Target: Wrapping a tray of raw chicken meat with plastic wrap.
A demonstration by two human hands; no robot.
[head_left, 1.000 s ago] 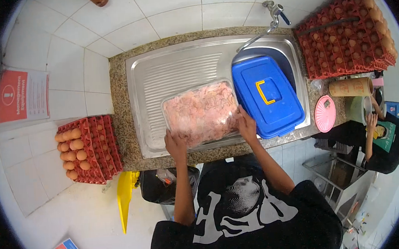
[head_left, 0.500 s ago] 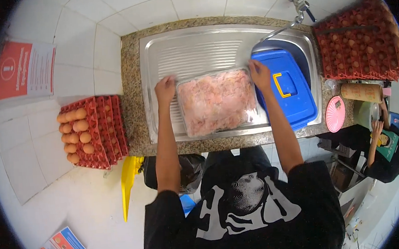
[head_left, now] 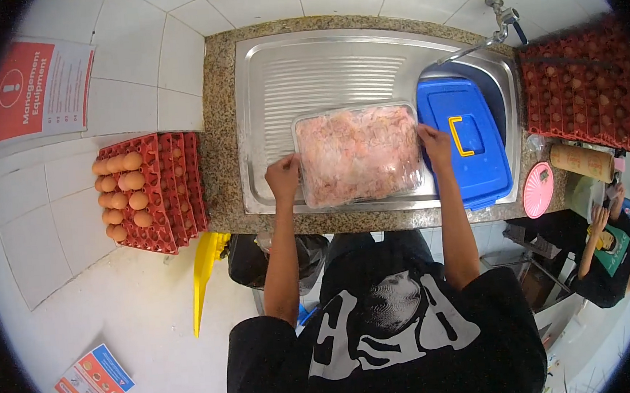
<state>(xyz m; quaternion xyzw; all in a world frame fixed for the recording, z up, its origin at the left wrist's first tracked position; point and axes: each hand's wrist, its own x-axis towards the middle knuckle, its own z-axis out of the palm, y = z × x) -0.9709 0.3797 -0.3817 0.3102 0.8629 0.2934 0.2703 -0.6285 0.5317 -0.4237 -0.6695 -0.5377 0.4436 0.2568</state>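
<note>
A rectangular clear container [head_left: 360, 157] full of pale pink raw meat lies across the drainboard side of the steel sink. Shiny clear plastic covers its top; whether this is film or a lid is hard to tell. At the container's left edge, my left hand [head_left: 283, 177] has its fingers closed in a pinch on the plastic cover. My right hand [head_left: 435, 144] pinches the opposite edge, next to a blue lidded box [head_left: 485, 173] with a yellow handle. That box sits over the sink bowl, just right of the container.
Red egg trays with brown eggs [head_left: 133, 162] stand stacked at left; more red trays [head_left: 578, 90] rise at right. A faucet [head_left: 504, 26] reaches over the sink [head_left: 247, 62]. A pink round scale [head_left: 538, 190] lies on the granite counter [head_left: 219, 130]. Another person [head_left: 603, 249] works at far right.
Both hands have come nearer to me along the container's sides, from its far corners toward the middle of its edges. The whole view has shifted slightly.
</note>
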